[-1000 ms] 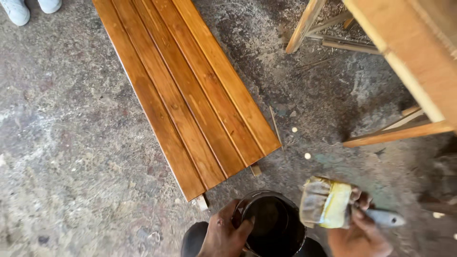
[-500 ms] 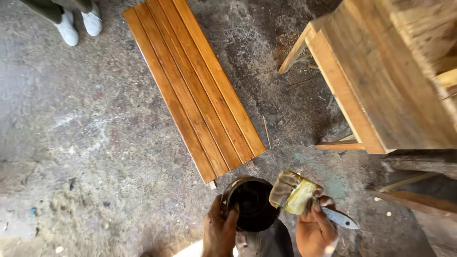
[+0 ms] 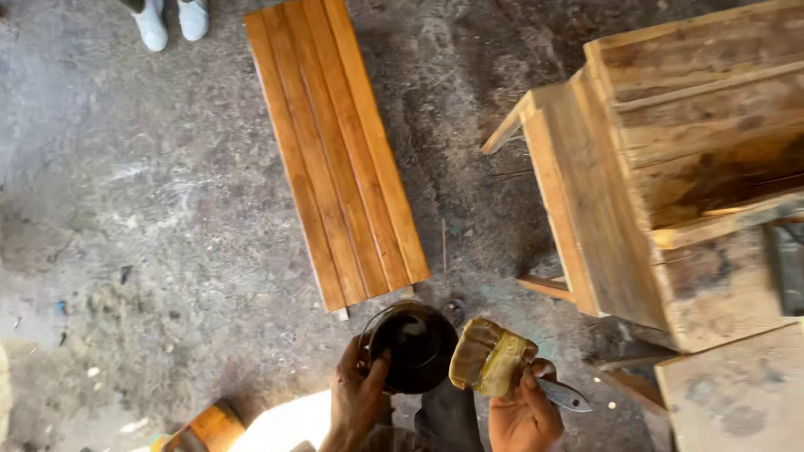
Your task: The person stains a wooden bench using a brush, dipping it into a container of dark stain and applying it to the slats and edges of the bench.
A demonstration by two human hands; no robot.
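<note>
On a rough concrete floor (image 3: 167,251), a dark tin (image 3: 412,347) just below the varnished slat panel (image 3: 335,151) is gripped at its rim by the left hand (image 3: 356,402), steadied beside the brush (image 3: 490,360) clenched in the right hand (image 3: 523,414).

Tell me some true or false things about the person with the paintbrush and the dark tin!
1. The left hand grips the rim of the round dark tin. True.
2. The right hand holds a hammer. False: it holds a wide, yellow-stained paintbrush.
3. The brush bristles are dipped inside the tin. False: they are beside it, outside the rim.
4. The orange-brown slatted wooden panel lies flat on the grey concrete floor. True.
5. A pair of white shoes stands near the panel's far end. True.
</note>
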